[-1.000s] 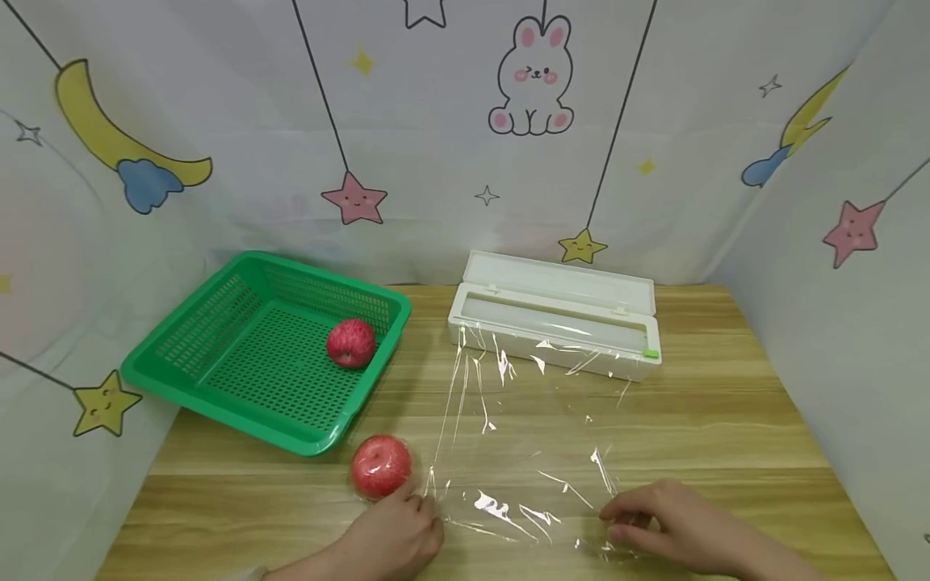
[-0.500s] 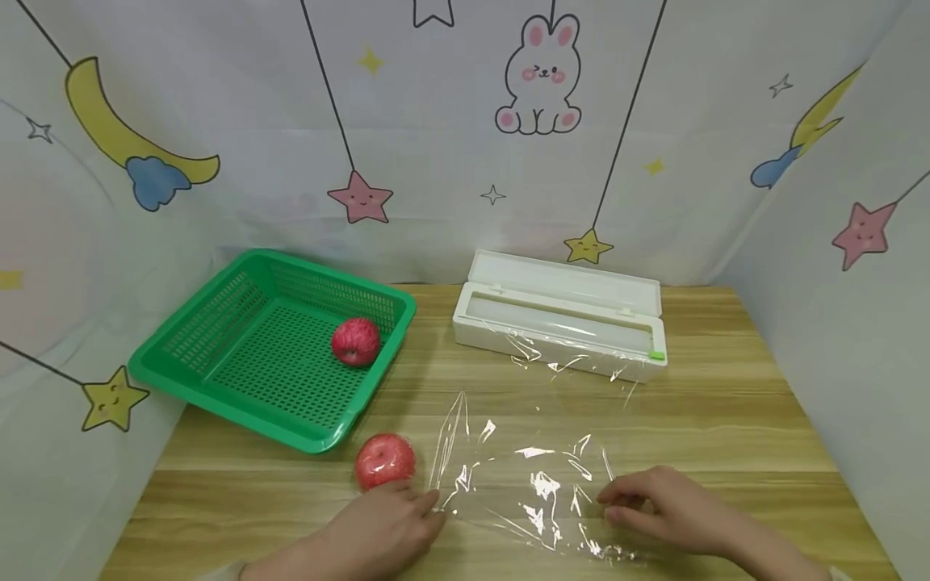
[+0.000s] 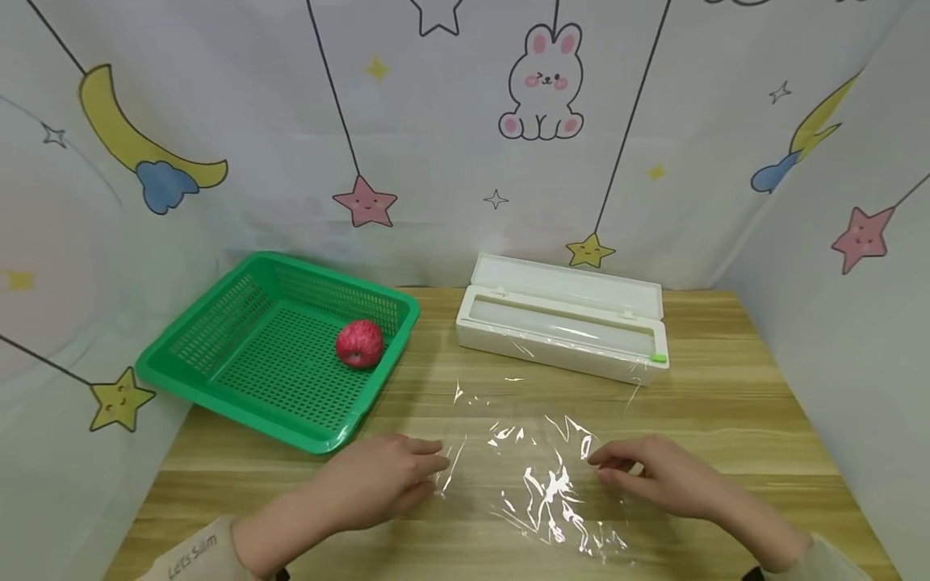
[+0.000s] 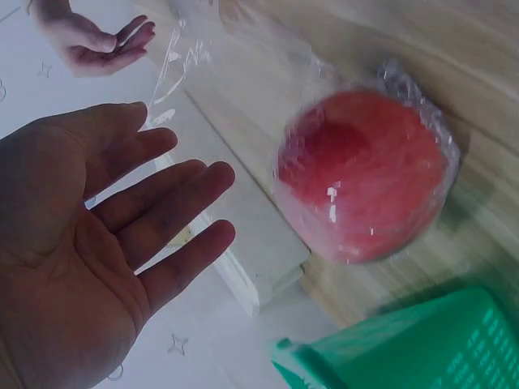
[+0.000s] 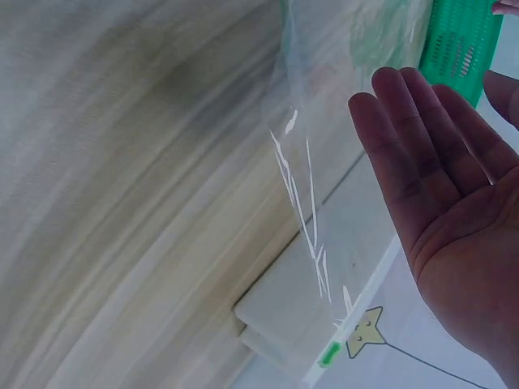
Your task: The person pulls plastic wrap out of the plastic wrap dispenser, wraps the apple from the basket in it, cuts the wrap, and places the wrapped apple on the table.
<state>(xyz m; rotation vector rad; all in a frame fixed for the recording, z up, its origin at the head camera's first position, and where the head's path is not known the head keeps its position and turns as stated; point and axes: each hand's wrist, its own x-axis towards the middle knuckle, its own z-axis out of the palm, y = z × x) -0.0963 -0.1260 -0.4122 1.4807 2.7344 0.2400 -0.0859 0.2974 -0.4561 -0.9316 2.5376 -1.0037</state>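
Observation:
A sheet of clear plastic wrap [image 3: 538, 476] runs from its white dispenser box [image 3: 559, 343] and lies crinkled on the table. My left hand [image 3: 374, 482] is at the sheet's left edge with fingers extended. In the left wrist view, a film-wrapped apple [image 4: 365, 174] sits beyond the fingertips of that hand; in the head view the hand and forearm hide it. At the sheet's right edge is my right hand [image 3: 657, 474], and the right wrist view shows its fingers nearly straight with the thumb apart. Neither hand grips anything.
A green basket [image 3: 240, 411] stands at the left with one bare red apple [image 3: 359, 344] in its right side. The box's lid [image 3: 567, 284] is tipped back against the patterned curtain [image 3: 436, 121]. Wood-grain table [image 3: 734, 387] extends to the right.
The wrap has gone from stretched to slack, settling on the table. My left hand's curled fingers have straightened and moved forward, covering the wrapped apple. My right hand has shifted slightly forward.

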